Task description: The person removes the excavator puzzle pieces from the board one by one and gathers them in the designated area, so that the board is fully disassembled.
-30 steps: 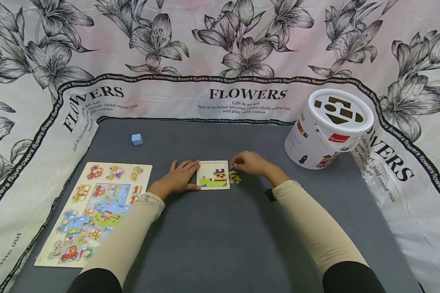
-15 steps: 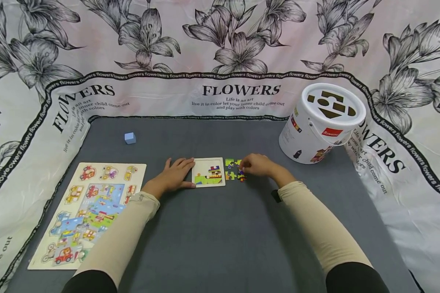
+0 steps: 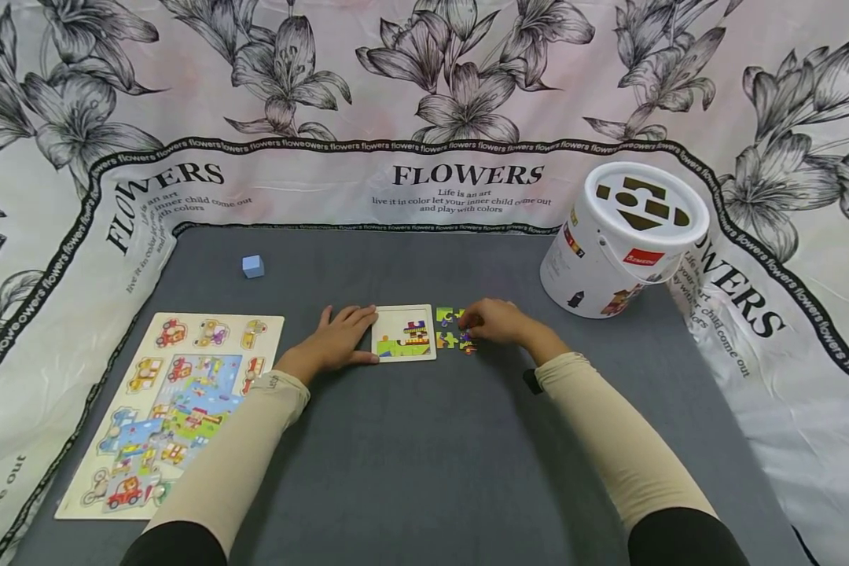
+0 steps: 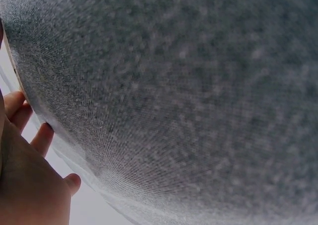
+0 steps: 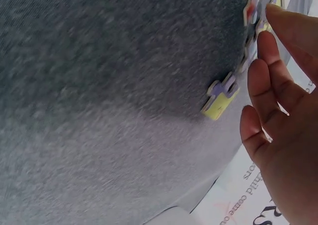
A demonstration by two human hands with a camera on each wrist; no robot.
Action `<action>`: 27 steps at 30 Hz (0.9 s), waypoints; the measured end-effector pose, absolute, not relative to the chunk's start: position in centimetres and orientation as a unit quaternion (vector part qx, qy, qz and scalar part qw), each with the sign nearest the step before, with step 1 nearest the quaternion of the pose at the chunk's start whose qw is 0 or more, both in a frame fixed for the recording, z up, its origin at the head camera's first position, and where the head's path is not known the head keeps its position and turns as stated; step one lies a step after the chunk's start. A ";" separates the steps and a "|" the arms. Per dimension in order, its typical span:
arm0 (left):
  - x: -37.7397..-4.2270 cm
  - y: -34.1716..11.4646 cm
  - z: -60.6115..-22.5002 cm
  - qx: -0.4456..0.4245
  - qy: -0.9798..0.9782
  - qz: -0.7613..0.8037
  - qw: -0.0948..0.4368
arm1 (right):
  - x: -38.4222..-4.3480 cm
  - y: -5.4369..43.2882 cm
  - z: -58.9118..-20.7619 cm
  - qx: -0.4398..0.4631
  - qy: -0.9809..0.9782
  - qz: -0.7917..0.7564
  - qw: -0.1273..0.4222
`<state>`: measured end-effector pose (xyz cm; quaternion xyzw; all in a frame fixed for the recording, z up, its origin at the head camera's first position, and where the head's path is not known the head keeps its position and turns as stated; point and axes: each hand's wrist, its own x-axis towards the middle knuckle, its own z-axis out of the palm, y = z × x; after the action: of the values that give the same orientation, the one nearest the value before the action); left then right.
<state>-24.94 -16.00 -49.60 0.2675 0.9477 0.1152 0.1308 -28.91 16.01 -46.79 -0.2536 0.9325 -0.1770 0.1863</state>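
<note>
A small wooden puzzle tray lies mid-table, with part of a green and striped picture in its lower part. My left hand rests against its left edge, fingers extended toward the top corner and thumb near the bottom one. Right beside the tray lie several colourful jigsaw pieces. My right hand is over their right side, its loosely bent fingertips right at the pieces and hiding some. The right wrist view shows a yellow and purple jigsaw piece under those fingers.
On the left lies a large wooden vehicle puzzle board with picture pieces on it, partly behind my left sleeve. A blue cube sits at the back left. At the back right stands a white bucket with a shape-cut lid.
My right hand has moved right from the tray's edge, and more jigsaw pieces show spread beside the tray. The left hand stays at the tray. The head view has shifted slightly.
</note>
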 end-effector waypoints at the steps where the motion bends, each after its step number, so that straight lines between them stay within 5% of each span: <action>1: -25.0 -16.1 -49.6 0.267 0.948 0.116 0.131 | -28.9 15.7 -46.7 -0.255 0.933 -0.176 0.182; 11: -25.1 -16.2 -49.9 0.267 0.950 0.108 0.122 | -28.5 11.2 -47.3 -0.318 0.921 -0.186 0.126; 27: -24.9 -16.2 -50.0 0.272 0.949 0.106 0.119 | -28.9 8.9 -48.4 -0.322 0.925 -0.163 0.116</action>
<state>-24.89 -16.20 -50.02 0.2719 0.9489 0.1064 0.1195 -28.94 8.87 -48.39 -0.3221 0.9254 -0.1627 0.1158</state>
